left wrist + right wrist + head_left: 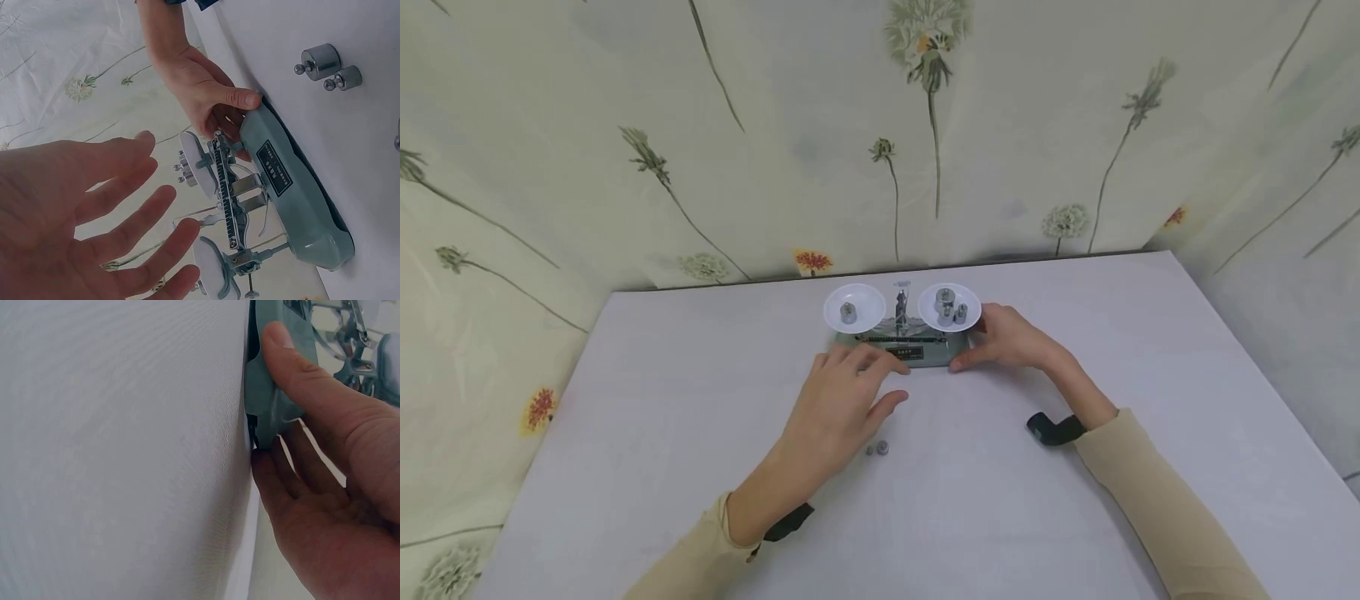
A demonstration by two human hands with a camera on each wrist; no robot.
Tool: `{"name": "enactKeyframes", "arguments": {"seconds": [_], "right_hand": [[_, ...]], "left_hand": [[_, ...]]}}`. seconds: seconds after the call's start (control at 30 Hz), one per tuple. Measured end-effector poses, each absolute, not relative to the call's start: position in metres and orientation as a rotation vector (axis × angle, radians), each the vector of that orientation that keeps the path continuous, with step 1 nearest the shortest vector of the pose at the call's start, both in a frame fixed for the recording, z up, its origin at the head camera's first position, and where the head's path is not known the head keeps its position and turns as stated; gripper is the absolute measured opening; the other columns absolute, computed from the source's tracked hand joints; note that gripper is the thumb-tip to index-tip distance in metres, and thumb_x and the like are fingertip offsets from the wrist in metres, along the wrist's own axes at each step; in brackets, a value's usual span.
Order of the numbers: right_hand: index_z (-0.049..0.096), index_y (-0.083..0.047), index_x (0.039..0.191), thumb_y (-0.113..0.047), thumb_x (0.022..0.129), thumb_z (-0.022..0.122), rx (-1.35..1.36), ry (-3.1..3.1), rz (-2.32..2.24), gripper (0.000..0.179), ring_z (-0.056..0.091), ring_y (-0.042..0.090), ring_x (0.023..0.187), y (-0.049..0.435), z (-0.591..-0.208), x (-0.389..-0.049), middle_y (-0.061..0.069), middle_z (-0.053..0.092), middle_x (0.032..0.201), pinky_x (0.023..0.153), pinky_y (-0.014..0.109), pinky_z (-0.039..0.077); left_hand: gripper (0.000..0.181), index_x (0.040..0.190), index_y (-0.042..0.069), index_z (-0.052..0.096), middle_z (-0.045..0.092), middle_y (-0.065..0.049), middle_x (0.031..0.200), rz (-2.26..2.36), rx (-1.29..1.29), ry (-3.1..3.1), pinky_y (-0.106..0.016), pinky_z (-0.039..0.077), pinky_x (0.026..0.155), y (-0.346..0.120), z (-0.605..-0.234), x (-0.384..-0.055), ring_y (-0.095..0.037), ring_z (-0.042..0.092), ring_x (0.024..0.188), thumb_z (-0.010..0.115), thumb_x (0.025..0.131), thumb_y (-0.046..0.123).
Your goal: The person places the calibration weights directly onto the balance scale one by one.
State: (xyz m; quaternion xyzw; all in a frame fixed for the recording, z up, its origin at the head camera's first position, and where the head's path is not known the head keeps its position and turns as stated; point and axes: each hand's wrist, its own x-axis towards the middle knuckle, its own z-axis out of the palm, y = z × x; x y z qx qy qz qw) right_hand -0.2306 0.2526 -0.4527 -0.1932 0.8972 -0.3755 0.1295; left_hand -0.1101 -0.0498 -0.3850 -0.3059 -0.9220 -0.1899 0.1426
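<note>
A green-grey balance scale [936, 357] with two white pans stands near the table's back edge. Its left pan [868, 302] carries one metal weight [848, 313]; the right pan [928, 315] carries a large weight [945, 298] and two smaller ones. My right hand [1011, 335] grips the right end of the base, thumb [290, 356] on the front and fingers round the end. My left hand [838, 404] hovers before the scale's left side, fingers spread and holding nothing. On the table beside it lie small metal weights [322, 61].
The white table [970, 517] runs up to a curtain [820, 167] with a dandelion print behind and at the sides. A black object [1051, 429] shows by my right wrist, another dark piece [790, 523] by my left.
</note>
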Motion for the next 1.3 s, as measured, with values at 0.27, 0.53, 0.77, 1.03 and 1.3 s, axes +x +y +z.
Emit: {"name": "enactKeyframes", "arguments": {"seconds": [0.27,0.53,0.77,1.03,1.3], "right_hand": [[0.06,-0.006,0.146,-0.025,0.075,0.101,-0.551,2.609,-1.083,0.084,0.065,0.039,0.138,0.252,-0.454,-0.232,0.015,0.07,0.144,0.12,0.058,0.049],[0.059,-0.006,0.147,-0.024,0.075,0.101,-0.536,2.597,-1.092,0.086,0.064,0.04,0.14,0.252,-0.454,-0.232,0.016,0.069,0.145,0.122,0.059,0.046],[0.06,-0.006,0.146,-0.023,0.074,0.101,-0.543,2.601,-1.097,0.084,0.065,0.039,0.138,0.252,-0.453,-0.232,0.015,0.071,0.143,0.121,0.059,0.047],[0.059,-0.006,0.148,-0.023,0.075,0.101,-0.549,2.602,-1.099,0.085,0.064,0.04,0.14,0.253,-0.452,-0.233,0.016,0.07,0.145,0.122,0.06,0.046],[0.059,-0.005,0.148,-0.023,0.075,0.1,-0.54,2.588,-1.112,0.086,0.064,0.04,0.139,0.252,-0.453,-0.231,0.016,0.069,0.145,0.121,0.059,0.047]], "left_hand": [[0.031,0.124,0.022,0.073,0.076,-0.003,0.125,-0.488,-0.927,-2.752,-0.045,0.053,0.093,-0.052,-0.387,-0.113,-0.029,0.067,0.114,0.083,0.097,0.031],[0.034,0.124,0.025,0.074,0.077,-0.003,0.126,-0.464,-0.99,-2.869,-0.05,0.049,0.104,-0.054,-0.392,-0.114,-0.031,0.064,0.122,0.087,0.093,0.029],[0.032,0.121,0.029,0.076,0.078,-0.002,0.123,-0.4,-1.027,-2.952,-0.053,0.047,0.108,-0.052,-0.396,-0.114,-0.032,0.063,0.125,0.088,0.092,0.033],[0.03,0.12,0.031,0.078,0.079,0.002,0.119,-0.303,-1.074,-2.986,-0.055,0.045,0.11,-0.049,-0.399,-0.112,-0.031,0.062,0.127,0.087,0.092,0.035],[0.031,0.116,0.032,0.077,0.079,0.003,0.115,-0.191,-1.118,-3.015,-0.057,0.046,0.112,-0.05,-0.406,-0.109,-0.033,0.065,0.126,0.09,0.089,0.034]]}}
